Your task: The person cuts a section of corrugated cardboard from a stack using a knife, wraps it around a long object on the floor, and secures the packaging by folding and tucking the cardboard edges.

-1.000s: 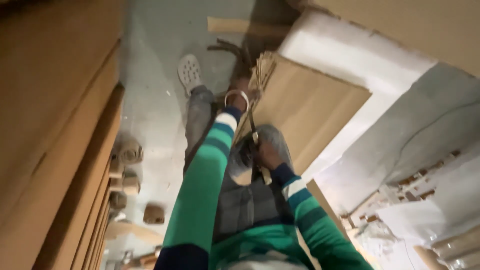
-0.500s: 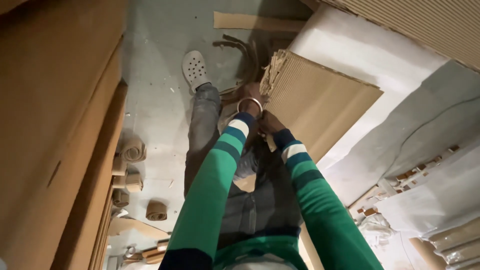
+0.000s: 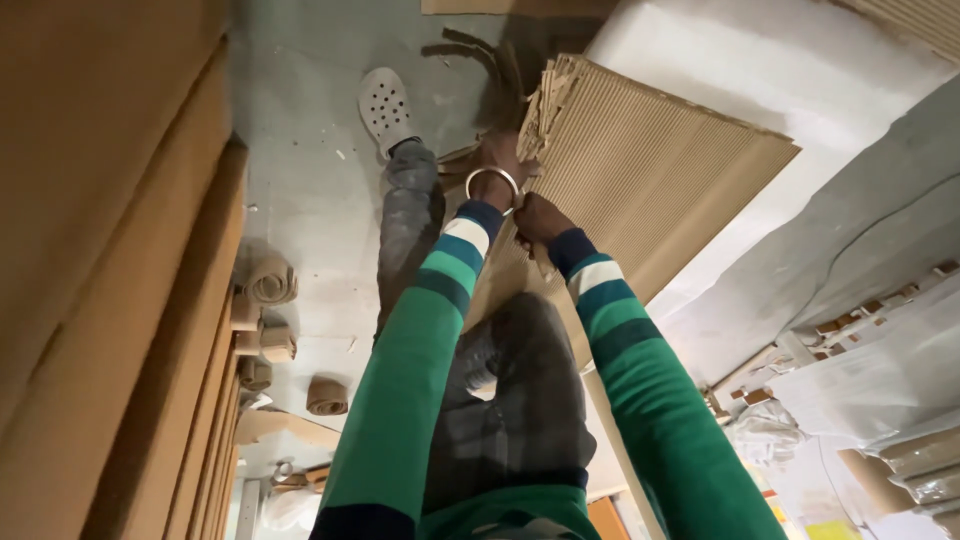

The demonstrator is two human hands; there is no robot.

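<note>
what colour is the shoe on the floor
White, with small holes across the top; the shoe shows in the head view.

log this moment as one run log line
left hand: gripping frayed edge of corrugated cardboard stack | right hand: gripping same edge lower | floor: cardboard rolls | foot: white clog

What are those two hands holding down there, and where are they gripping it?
Both the left hand and right hand grip a stack of corrugated cardboard sheets at its frayed near corner.

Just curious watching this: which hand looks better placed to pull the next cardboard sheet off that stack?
Probably the left hand: it already rests at the frayed corner of the cardboard stack, while the right hand sits lower along the edge.
</note>
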